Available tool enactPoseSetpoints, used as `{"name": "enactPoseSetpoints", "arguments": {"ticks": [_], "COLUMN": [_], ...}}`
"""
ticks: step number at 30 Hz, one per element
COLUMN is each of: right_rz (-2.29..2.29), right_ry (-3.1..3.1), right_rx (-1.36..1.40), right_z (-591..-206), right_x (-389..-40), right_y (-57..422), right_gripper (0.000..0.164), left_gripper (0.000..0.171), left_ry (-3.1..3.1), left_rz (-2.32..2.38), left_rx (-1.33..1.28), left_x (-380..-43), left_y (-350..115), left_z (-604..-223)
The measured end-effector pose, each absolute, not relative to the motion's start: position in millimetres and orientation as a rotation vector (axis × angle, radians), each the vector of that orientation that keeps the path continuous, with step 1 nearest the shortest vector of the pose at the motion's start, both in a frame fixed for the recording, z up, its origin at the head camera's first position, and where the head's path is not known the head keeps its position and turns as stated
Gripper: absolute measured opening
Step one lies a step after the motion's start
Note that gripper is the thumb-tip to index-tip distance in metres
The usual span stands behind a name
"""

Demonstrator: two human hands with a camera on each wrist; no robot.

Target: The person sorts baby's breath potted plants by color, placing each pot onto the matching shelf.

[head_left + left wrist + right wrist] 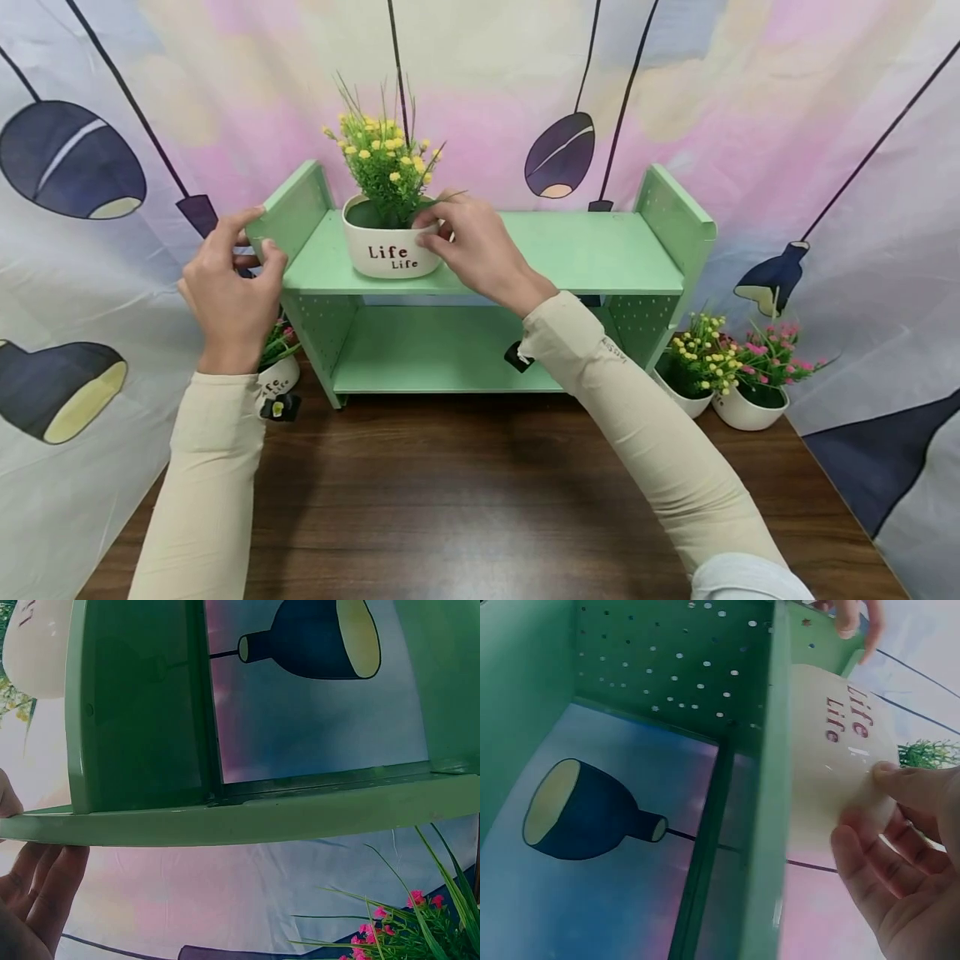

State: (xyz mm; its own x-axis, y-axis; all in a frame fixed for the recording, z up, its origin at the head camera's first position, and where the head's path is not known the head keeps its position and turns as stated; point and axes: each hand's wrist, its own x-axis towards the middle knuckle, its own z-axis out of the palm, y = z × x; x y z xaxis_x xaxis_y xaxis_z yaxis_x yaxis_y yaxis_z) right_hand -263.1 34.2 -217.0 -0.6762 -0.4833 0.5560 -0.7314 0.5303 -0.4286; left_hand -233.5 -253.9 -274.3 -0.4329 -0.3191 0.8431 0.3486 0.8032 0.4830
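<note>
A white oval flower pot lettered "Life Life", with yellow flowers and green blades, stands on the top board of a green two-tier shelf, toward its left end. My right hand grips the pot's right end at the rim, thumb in front. In the right wrist view, the thumb and fingers of the right hand lie against the white pot wall. My left hand holds the front edge of the shelf's left side panel, thumb and fingers on opposite faces.
A pot with pink flowers sits left of the shelf, partly behind my left wrist. Right of it stand a yellow-flowered pot and a pink-flowered pot. The shelf rests on a dark wooden table before a printed curtain.
</note>
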Motion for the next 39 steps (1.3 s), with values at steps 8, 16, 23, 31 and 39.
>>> {"name": "enactPoseSetpoints", "arguments": {"ticks": [8,16,23,31,39], "right_rz": [0.953,0.973,0.998,1.026,1.072], "right_ry": [-2.394,-2.385,-2.370,-2.351,-2.294], "right_rx": [0.995,0.991,0.984,0.989,1.008], "right_z": [-220.0,-223.0,-223.4,-224.3,-224.6], "right_x": [-263.3,-265.6,-265.5,-264.7,-261.2], "right_y": [30.1,23.9,20.6,20.3,28.0], "right_gripper": [0.015,0.016,0.016,0.017,0.025], "left_gripper": [0.038,0.038,0.039,0.038,0.038], "left_ry": [-1.883,-1.884,-1.894,-1.884,-1.886], "left_rz": [-0.748,-0.751,-0.735,-0.746,-0.763], "left_rx": [-0.029,-0.016,0.003,-0.003,-0.002], "left_x": [-232.0,-232.1,-232.6,-234.1,-233.6], "left_y": [-254.4,-256.7,-255.6,-254.2,-254.3], "left_z": [-273.3,-275.3,-274.4,-274.4,-274.1]}}
